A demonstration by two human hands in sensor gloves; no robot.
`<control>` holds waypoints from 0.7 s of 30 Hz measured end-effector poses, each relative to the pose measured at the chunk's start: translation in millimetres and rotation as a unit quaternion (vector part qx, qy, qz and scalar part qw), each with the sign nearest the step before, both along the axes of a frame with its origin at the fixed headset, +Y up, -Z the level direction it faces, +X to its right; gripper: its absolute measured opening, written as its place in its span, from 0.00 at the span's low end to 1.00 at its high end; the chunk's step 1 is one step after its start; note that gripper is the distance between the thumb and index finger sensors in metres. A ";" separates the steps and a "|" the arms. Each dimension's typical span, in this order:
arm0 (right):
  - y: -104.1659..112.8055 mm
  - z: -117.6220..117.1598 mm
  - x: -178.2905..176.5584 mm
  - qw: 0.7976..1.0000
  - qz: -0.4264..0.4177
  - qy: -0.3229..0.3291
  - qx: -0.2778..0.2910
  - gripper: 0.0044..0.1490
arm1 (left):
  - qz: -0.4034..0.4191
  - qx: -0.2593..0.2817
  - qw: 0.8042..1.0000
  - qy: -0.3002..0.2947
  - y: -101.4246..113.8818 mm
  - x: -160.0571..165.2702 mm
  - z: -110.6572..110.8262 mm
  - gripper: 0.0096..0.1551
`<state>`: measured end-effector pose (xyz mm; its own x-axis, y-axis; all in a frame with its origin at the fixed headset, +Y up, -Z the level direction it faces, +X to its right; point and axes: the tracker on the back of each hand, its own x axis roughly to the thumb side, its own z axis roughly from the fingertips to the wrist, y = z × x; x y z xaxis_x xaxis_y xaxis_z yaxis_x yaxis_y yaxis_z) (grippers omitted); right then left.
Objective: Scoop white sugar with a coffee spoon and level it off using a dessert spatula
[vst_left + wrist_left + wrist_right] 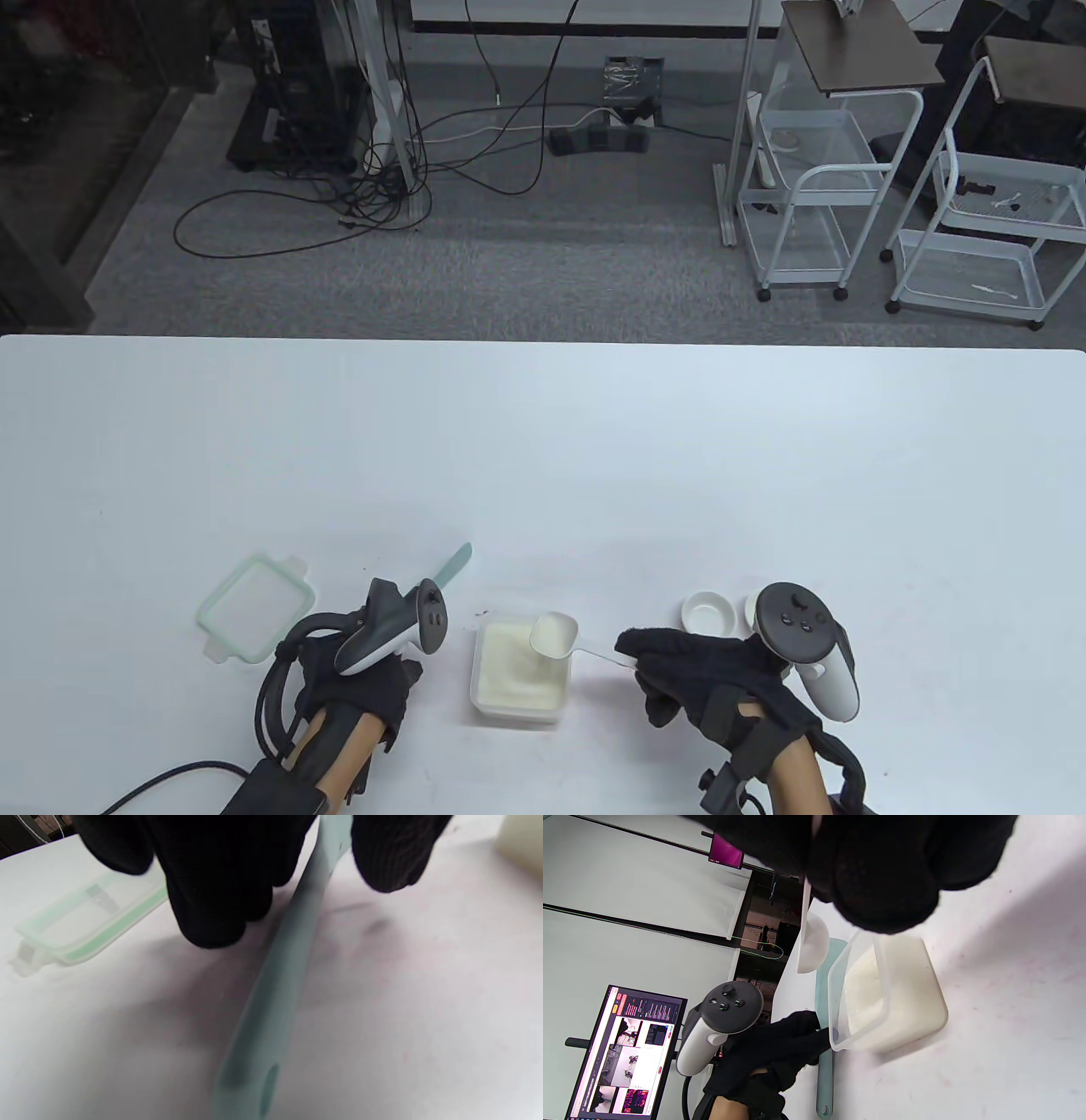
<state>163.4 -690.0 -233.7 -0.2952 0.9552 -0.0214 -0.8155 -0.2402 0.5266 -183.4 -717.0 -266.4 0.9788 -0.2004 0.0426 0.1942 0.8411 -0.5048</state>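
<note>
A clear tub of white sugar stands near the table's front edge; it also shows in the right wrist view. My right hand pinches the thin handle of the white coffee spoon. The spoon's bowl hangs over the tub's far right corner and looks filled with sugar. In the right wrist view the spoon hangs just above the tub's rim. My left hand holds the pale green dessert spatula left of the tub. In the left wrist view the spatula runs low over the table between my thumb and fingers.
The tub's green-rimmed lid lies left of my left hand. Two small white dishes stand behind my right hand. A monitor stands off the table's left side.
</note>
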 end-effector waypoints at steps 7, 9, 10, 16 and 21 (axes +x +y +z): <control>-0.7 0.0 -0.5 1.000 0.002 -0.001 0.000 0.27 | 0.113 0.128 0.981 -0.095 26.3 3.3 5.1 0.61; -0.4 0.0 -0.7 1.000 0.003 0.000 0.001 0.28 | 0.130 0.143 0.973 -0.125 27.8 5.8 6.6 0.63; 0.5 -0.2 -0.2 1.000 0.004 -0.003 0.004 0.28 | 0.132 0.144 0.971 -0.138 27.9 7.2 7.1 0.63; 14.1 2.9 16.8 0.999 -0.021 -0.038 0.025 0.28 | 0.135 0.122 0.970 -0.161 23.3 12.7 8.8 0.63; 26.4 9.0 50.4 0.993 -0.054 -0.099 0.040 0.29 | 0.123 0.118 0.972 -0.162 21.3 13.2 8.5 0.63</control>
